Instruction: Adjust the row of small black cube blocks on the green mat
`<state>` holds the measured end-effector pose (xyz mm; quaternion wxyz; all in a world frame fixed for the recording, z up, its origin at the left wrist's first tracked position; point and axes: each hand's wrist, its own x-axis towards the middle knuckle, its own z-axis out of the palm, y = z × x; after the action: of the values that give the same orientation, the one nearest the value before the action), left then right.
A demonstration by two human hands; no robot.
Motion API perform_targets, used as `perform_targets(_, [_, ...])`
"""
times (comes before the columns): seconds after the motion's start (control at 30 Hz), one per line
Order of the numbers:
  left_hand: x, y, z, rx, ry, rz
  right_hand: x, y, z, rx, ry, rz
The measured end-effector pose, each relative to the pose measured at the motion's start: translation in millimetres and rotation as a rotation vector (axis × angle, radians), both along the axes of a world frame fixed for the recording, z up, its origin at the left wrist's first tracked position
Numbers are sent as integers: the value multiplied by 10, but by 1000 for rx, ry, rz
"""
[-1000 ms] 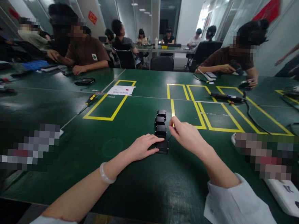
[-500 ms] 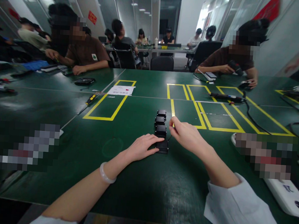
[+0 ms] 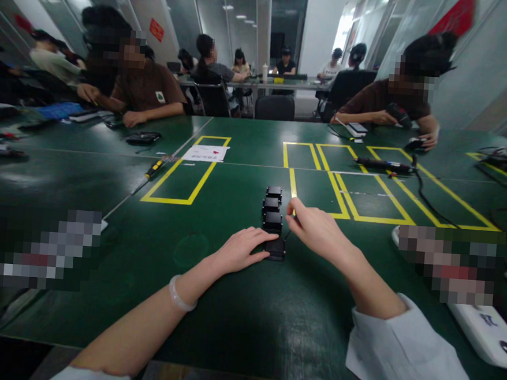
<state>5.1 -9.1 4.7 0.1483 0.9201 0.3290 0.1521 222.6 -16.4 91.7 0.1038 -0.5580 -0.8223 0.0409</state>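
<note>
dim room — stretched, blurry edges

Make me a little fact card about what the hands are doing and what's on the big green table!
left hand: touching the nearest black block
right hand: pinching a thin dark tool beside that block
row: three more black blocks going away from the hands
table: green, marked with yellow tape
paper: white, flat, partly over the tape
wrist: pale bracelet on the left arm
across the table: two people in brown shirts
</note>
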Motion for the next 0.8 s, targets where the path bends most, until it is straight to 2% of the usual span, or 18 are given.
perform_targets(0.8, [-3, 0, -3, 2, -4, -9, -4, 2, 2, -8, -39, 9])
